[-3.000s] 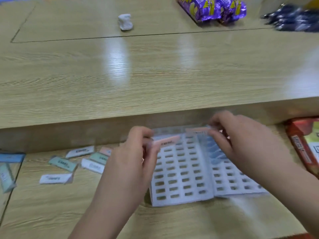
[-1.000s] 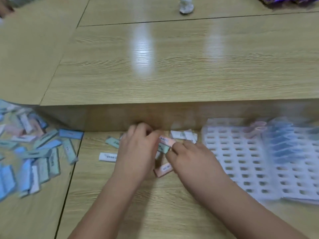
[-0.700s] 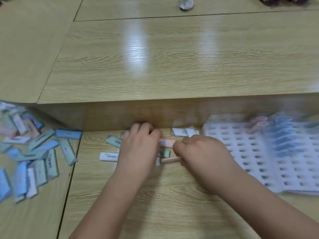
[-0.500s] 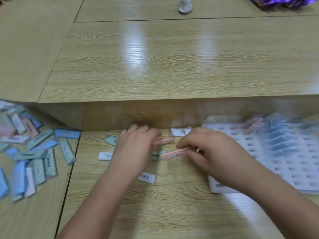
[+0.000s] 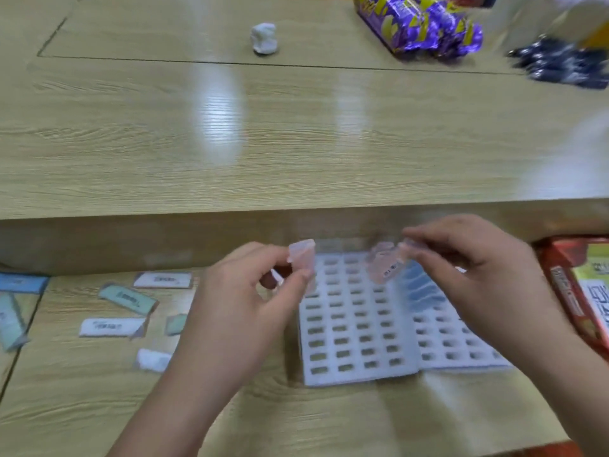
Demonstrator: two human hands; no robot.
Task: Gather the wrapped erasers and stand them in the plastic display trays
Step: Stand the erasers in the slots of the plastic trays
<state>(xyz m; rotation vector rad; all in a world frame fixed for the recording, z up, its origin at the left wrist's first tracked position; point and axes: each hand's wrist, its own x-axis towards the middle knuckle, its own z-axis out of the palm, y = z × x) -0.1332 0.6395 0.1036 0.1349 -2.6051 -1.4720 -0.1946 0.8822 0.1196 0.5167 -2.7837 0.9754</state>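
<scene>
Two white plastic display trays (image 5: 356,328) with rows of small slots lie side by side on the lower wooden shelf. My left hand (image 5: 244,305) pinches an upright pink wrapped eraser (image 5: 303,258) over the left tray's far left corner. A second pink eraser (image 5: 387,265) is pinched in my right hand (image 5: 478,272), over the far row where other pink erasers stand. Blue erasers (image 5: 418,288) stand in the right tray. Loose erasers (image 5: 127,300) in green, white and blue wrappers lie flat to the left.
A raised wooden counter (image 5: 263,143) runs across behind the shelf, its front wall just beyond the trays. On it sit a crumpled white lump (image 5: 263,38), purple snack packs (image 5: 421,26) and dark wrapped items (image 5: 560,62). A red box (image 5: 580,291) lies right of the trays.
Both hands picked pink erasers from the loose ones on the left and carried them right, over the trays. The view swung right with them.
</scene>
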